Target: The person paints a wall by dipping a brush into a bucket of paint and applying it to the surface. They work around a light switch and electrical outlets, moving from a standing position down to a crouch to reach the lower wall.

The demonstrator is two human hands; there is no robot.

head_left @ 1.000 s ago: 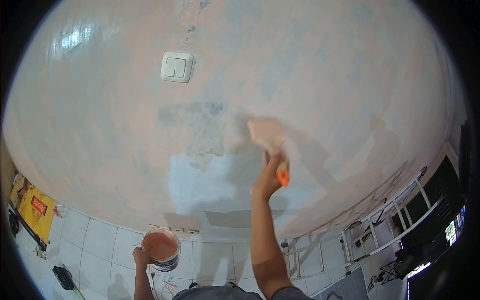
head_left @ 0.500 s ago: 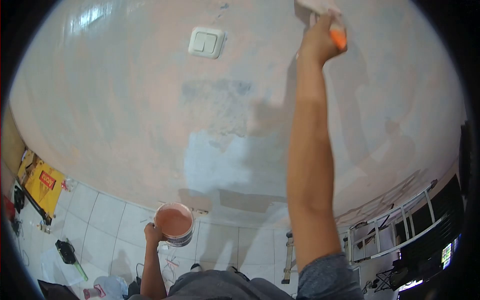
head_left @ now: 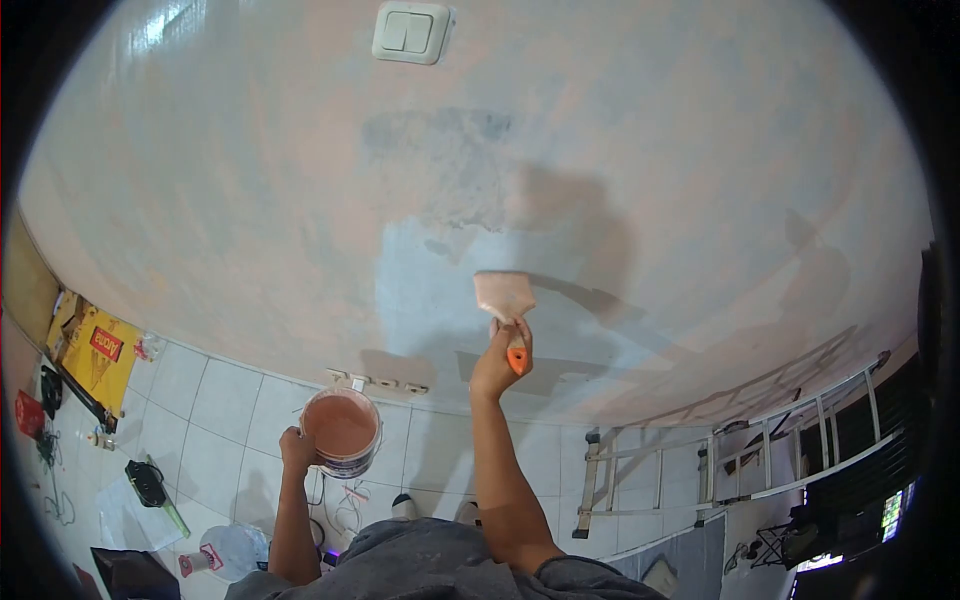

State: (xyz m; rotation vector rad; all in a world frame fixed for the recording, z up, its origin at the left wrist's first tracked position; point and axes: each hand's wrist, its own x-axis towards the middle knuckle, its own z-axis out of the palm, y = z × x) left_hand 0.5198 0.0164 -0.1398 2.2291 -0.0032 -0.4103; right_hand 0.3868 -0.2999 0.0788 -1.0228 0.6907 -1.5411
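My right hand grips a wide paintbrush by its handle, which ends in orange. The brush head, coated in pale pinkish paint, points up at the lower middle of the wall, over a light blue patch. Down at the left, my left hand is closed on the rim side of a paint bucket. Salmon-coloured paint shows inside it.
A white double light switch sits high on the wall, and several sockets run along its base. On the right a metal ladder leans low. A yellow box, cables and a plastic bag lie on the tiled floor.
My right hand has come down and left with the brush, from high on the wall to its lower middle. The camera view has tilted downward. My left hand still holds the bucket.
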